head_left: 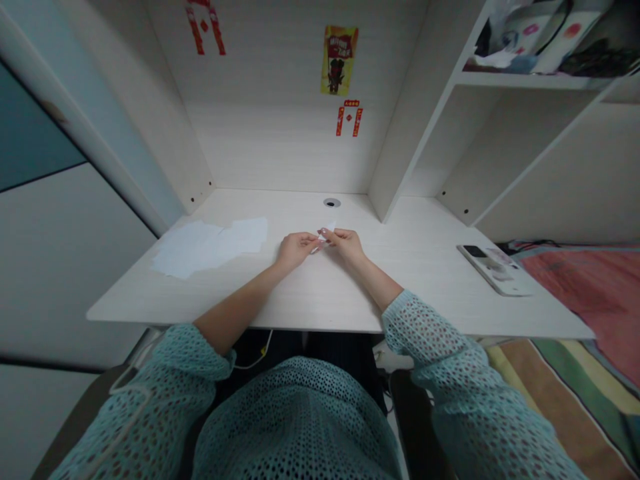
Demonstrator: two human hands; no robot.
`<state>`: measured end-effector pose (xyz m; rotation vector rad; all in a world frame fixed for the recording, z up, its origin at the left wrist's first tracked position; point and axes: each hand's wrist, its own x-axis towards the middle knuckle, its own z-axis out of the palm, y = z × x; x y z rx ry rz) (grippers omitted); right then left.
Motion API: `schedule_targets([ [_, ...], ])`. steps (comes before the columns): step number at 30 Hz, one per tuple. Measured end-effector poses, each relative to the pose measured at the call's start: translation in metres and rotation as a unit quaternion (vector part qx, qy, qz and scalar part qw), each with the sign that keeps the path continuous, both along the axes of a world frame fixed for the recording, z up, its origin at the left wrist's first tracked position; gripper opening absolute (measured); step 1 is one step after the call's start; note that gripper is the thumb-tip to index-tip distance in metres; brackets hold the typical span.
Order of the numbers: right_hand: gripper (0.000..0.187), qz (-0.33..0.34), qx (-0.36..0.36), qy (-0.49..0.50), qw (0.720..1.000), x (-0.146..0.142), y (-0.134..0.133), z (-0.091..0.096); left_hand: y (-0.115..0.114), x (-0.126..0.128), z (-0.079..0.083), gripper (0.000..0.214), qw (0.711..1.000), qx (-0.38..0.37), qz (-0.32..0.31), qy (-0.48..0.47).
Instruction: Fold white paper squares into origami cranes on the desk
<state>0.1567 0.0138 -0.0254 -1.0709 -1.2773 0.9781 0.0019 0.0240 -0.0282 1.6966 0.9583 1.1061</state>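
A small piece of white paper is pinched between my two hands, just above the middle of the white desk. My left hand grips its left side with fingertips and thumb. From the right, my right hand closes on the same piece, thumb and fingers together. A pale corner shows above the fingers; most of the piece is hidden behind them, so its folds cannot be made out. Left of my hands, several white paper sheets lie flat and overlapping on the desk.
A phone lies at the desk's right side. Behind my hands is a round cable hole, with an upright divider to its right. A shelf holding boxes and bags hangs at upper right. Striped bedding is beside the desk.
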Motion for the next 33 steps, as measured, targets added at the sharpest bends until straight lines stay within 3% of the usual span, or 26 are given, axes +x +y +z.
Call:
schedule_targets([
  [9, 0.039, -0.095, 0.018, 0.02, 0.995, 0.006, 0.005, -0.002, 0.001, -0.002, -0.009, 0.033, 0.997, -0.018, -0.028, 0.067],
  [17, 0.04, -0.1, 0.02, 0.007, 0.995, 0.01, 0.004, 0.005, -0.001, -0.001, -0.001, 0.032, 0.996, -0.025, -0.053, 0.065],
  [21, 0.034, -0.049, 0.039, 0.014, 0.998, 0.012, 0.004, 0.008, 0.0, -0.004, 0.003, 0.03, 0.998, -0.002, -0.021, 0.062],
  [26, 0.038, 0.019, 0.011, -0.01, 1.0, 0.008, 0.002, 0.006, 0.002, -0.006, 0.013, 0.041, 0.999, 0.014, 0.012, -0.034],
  [33, 0.041, 0.034, 0.013, -0.085, 0.996, 0.005, -0.004, 0.007, -0.008, -0.007, 0.023, 0.024, 0.991, 0.1, 0.066, 0.052],
])
